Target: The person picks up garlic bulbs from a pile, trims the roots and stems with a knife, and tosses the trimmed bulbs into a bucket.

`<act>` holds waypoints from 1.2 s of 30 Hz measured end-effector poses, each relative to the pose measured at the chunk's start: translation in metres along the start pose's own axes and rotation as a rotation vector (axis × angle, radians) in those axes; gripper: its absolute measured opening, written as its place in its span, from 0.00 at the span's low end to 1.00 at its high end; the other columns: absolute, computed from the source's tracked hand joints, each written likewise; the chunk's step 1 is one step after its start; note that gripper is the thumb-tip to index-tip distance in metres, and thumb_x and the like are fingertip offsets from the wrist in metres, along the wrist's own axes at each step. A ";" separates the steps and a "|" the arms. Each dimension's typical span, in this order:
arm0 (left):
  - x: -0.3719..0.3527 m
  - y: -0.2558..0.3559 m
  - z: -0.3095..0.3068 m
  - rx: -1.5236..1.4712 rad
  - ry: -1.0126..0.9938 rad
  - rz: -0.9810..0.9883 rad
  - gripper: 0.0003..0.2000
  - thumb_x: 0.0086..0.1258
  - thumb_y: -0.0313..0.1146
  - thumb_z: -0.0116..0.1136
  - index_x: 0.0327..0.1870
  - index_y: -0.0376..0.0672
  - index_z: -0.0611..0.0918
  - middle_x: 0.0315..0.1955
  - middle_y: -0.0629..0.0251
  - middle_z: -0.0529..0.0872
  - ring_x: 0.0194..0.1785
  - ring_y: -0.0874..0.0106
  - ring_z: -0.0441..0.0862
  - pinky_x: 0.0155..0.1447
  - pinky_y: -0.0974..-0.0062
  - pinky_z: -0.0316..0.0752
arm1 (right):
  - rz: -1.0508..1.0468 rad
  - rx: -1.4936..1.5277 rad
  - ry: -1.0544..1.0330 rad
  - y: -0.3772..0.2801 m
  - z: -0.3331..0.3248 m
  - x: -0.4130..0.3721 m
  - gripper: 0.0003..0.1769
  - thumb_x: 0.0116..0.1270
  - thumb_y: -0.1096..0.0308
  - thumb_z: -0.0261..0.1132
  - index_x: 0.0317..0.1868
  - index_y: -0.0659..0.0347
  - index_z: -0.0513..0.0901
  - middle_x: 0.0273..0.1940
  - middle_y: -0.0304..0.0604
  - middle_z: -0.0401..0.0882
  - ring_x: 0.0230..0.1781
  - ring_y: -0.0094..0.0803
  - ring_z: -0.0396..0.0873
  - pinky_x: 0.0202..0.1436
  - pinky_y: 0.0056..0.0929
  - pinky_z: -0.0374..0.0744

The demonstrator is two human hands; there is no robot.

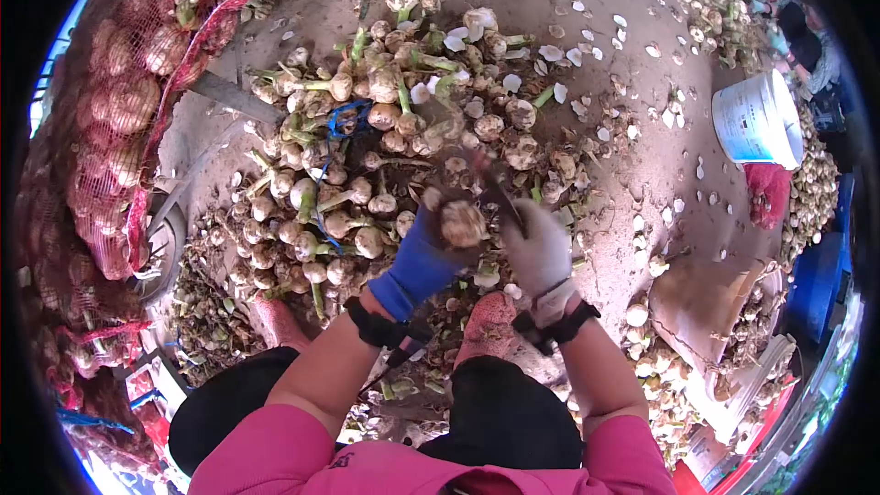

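Note:
My left hand, in a blue glove, is closed round a garlic bulb at the middle of the view. Just to its right, my right hand wears a pale grey glove and grips a dark, narrow, blade-like tool. The tool points up and to the left, close beside the bulb; motion blurs its far end, so its exact kind cannot be made out. Beneath and beyond both hands spreads a pile of garlic bulbs with soil and cut green stems.
Red mesh sacks full of bulbs stand at the left. A white bucket sits at the right, above a torn brown carton. Blue string lies across the pile. More bulbs are heaped at the upper right.

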State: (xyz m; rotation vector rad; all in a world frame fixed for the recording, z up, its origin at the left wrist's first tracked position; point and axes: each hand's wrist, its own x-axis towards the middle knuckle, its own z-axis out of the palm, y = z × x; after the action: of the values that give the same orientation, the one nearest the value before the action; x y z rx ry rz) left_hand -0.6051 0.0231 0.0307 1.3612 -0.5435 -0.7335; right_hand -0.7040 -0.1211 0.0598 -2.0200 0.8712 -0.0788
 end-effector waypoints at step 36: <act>0.023 0.031 0.039 -0.365 0.086 -0.210 0.15 0.66 0.28 0.64 0.52 0.43 0.75 0.41 0.67 0.81 0.42 0.77 0.80 0.46 0.78 0.78 | 0.250 -0.094 -0.157 0.067 -0.013 -0.019 0.17 0.73 0.62 0.55 0.57 0.59 0.78 0.30 0.54 0.80 0.31 0.52 0.79 0.33 0.43 0.74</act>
State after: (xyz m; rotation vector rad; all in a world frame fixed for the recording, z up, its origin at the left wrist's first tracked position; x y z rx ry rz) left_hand -0.6134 -0.0193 0.0651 1.1103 -0.1865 -0.8917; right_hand -0.7598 -0.1415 0.0212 -1.9566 1.0340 0.2622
